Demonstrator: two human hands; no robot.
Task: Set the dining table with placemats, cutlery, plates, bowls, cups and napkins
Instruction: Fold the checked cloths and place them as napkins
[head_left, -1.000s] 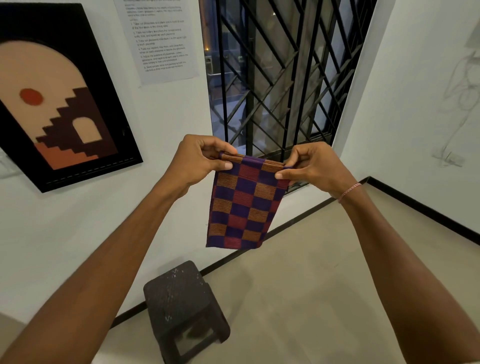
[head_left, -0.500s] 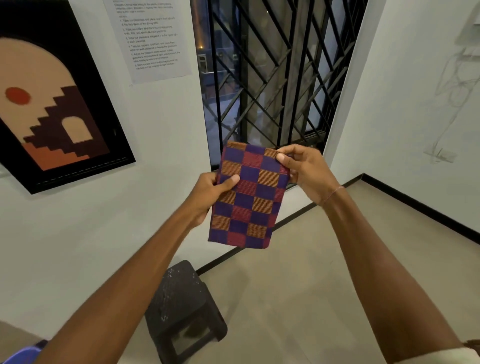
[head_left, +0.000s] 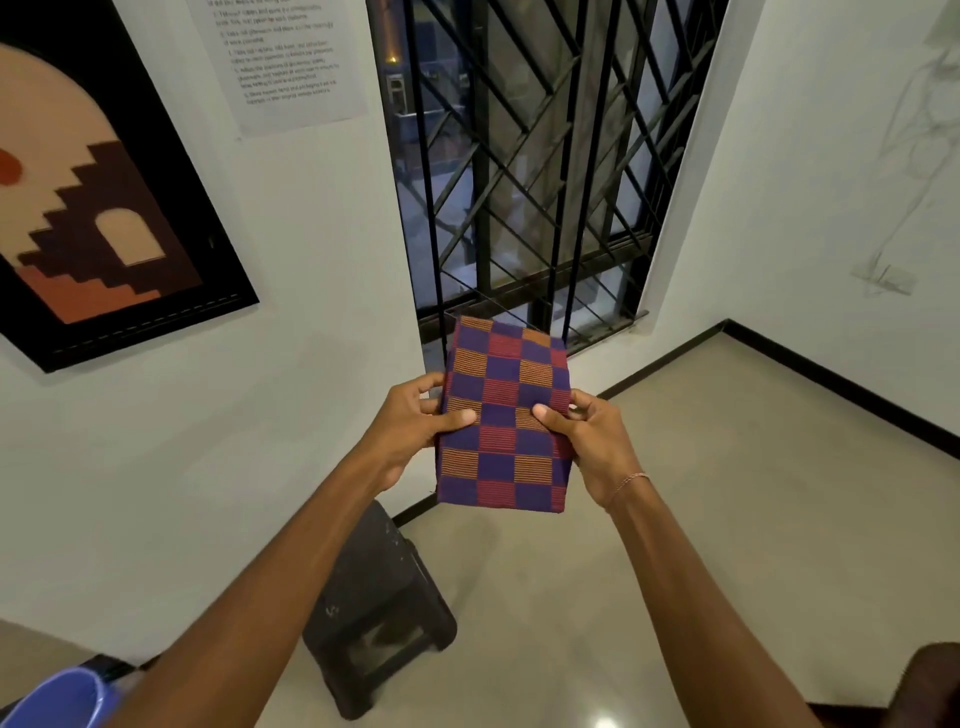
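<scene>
Both hands, left (head_left: 410, 431) and right (head_left: 592, 441), grip the folded napkin (head_left: 506, 415) by its side edges, thumbs on top. Keep the edges aligned so the fold stays square.

Bare forearms, a thin pinkish bracelet (head_left: 627, 483) on the right wrist.

The folded napkin (head_left: 504, 421) is matt woven cloth, finely ribbed in its orange and red squares. The window grille (head_left: 519, 156) is dark painted metal. The floor (head_left: 701, 519) is smooth and glossy. The black stool (head_left: 374, 587) looks matt and scuffed. The printed sheet (head_left: 285, 62) on the wall is paper.
</scene>
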